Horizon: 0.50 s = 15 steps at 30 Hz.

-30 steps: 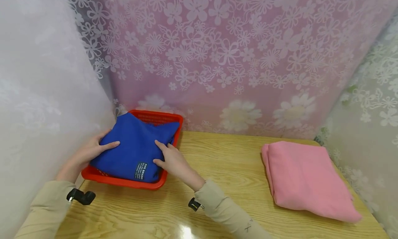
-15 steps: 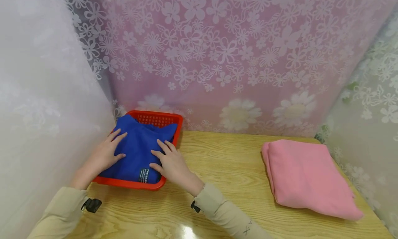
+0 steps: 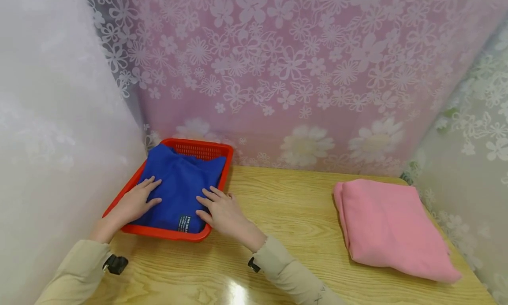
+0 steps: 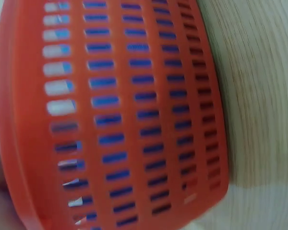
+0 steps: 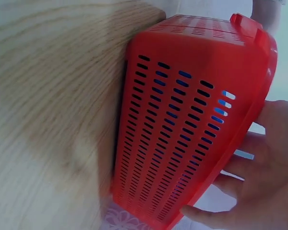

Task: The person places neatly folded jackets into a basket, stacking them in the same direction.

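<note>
A folded blue garment with a dark printed label lies inside a red plastic basket. My left hand reaches over the basket's left side, its fairly straight fingers resting on the garment. From the right, my right hand spreads its fingers over the garment's right part. In the right wrist view, one finger of the right hand shows at the outside of the basket rim. Blue cloth shows through the slots of the basket wall in the left wrist view.
A folded pink cloth lies at the right on the wooden table. A flowered pink curtain stands behind the table. Pale sheeting comes close to the basket's left side, and more hangs at the right.
My left hand has moved from the garment's left edge onto its top, then slid slightly down. The garment lies lower and flatter in the basket. My right hand has shifted slightly to the right.
</note>
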Available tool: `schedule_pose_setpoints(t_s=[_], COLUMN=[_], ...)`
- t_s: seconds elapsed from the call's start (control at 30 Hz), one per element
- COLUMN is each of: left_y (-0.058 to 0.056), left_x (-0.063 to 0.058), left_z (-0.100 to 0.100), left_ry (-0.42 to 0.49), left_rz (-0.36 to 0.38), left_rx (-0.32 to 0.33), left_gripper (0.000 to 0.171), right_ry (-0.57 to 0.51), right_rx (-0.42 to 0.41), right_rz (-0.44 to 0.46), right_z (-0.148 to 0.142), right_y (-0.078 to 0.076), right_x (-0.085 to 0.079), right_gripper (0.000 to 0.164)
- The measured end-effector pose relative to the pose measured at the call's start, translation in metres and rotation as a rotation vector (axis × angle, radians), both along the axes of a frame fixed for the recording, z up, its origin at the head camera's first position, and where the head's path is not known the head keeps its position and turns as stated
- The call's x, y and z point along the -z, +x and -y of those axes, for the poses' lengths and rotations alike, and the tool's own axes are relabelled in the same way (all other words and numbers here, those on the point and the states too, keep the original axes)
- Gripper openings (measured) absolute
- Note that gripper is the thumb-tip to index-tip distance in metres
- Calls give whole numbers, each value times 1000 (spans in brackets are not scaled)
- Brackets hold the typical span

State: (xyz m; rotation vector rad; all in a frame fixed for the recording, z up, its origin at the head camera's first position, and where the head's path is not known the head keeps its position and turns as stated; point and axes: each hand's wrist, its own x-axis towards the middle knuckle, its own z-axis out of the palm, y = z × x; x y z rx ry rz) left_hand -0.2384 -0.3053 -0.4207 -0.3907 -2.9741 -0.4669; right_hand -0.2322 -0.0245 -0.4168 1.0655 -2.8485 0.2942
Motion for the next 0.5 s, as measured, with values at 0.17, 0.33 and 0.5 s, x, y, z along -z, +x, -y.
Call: schedule_pose_setpoints(t_s=[0.17, 0.33, 0.5], left_y=[8, 17, 24], left_x=[-6, -14, -24], left_z=[-24, -54, -87], left_ry=[127, 248, 285], left_rz=[-169, -345, -446], left_rx=[-14, -47, -43], left_gripper=[42, 26, 22], right_ry=[-218, -429, -463], right_rx=[-8, -16, 10], right_rz=[-99, -232, -268], right_z=[-17, -41, -66], right_y=[2, 0, 2], right_x=[0, -1, -5], right_gripper=[37, 24, 24])
